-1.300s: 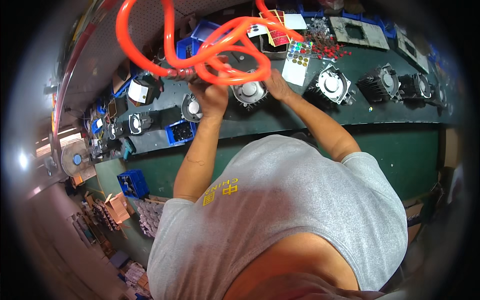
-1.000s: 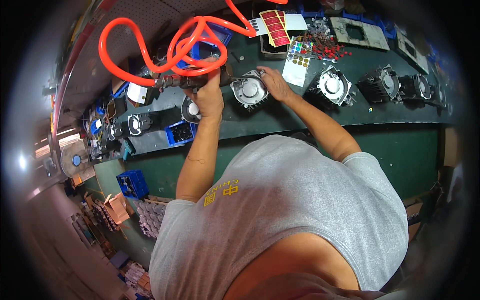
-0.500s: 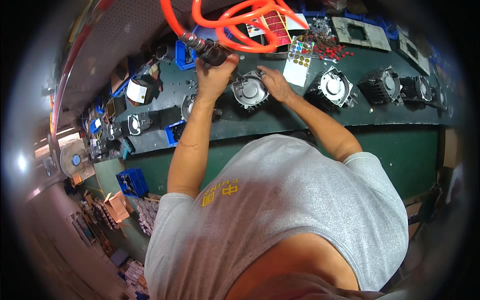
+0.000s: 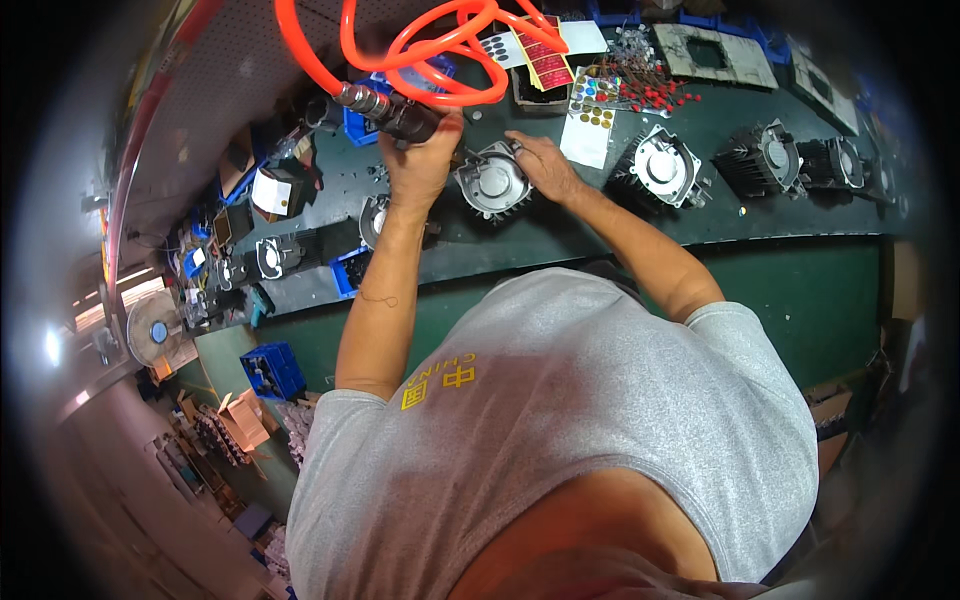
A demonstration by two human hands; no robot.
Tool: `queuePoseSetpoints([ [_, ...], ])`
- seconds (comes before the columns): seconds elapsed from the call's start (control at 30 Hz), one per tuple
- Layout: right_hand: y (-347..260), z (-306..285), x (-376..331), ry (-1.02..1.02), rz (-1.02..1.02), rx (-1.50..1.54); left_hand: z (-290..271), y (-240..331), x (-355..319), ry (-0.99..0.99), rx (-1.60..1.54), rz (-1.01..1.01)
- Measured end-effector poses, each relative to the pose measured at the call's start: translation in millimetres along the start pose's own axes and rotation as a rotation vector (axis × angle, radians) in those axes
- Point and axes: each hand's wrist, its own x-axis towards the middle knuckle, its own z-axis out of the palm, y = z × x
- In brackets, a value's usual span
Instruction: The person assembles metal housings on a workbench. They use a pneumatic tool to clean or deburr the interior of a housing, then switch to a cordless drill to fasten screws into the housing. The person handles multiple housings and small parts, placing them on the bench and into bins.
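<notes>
left hand [image 4: 420, 165] clenched on air tool [image 4: 385, 108], just left of finned housing [image 4: 492, 183]; right hand [image 4: 540, 165] fingers spread, steadying housing's r. edge.

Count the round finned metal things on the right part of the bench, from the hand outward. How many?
4. One lies under the right hand, at. Three more follow rightward. Similar parts left of the left hand are dim; others may be hidden.

Assembly workshop: green bench [image 4: 600, 240] w/ finned metal housings [image 4: 662, 165] at 1-2 o'clock, orange air hose [image 4: 420, 50] at 12, blue parts bins [image 4: 270, 370] at 8, fan [image 4: 155, 330] at 9.
</notes>
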Motion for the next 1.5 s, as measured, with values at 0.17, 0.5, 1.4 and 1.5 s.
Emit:
queuePoseSetpoints([
  [0.17, -7.1, -5.3, 2.5, -0.145, 0.215, 0.045, -5.0, -3.3, -5.9, -0.022, -0.040, -0.070],
  [0.5, -9.0, -4.3, 5.6, -0.192, 0.196, -0.008, -6.9, 0.0, -8.8, 0.045, -0.036, -0.110],
  [1.4, -3.9, 3.9, -4.5, -0.027, -0.155, -0.308, -24.9, 11.6, -103.7, 0.200, -0.033, -0.113],
  [1.5, 11.4, 6.1, -4.5, -0.028, -0.241, -0.393, -29.2, 20.8, -98.8, -0.045, 0.442, 0.227],
])
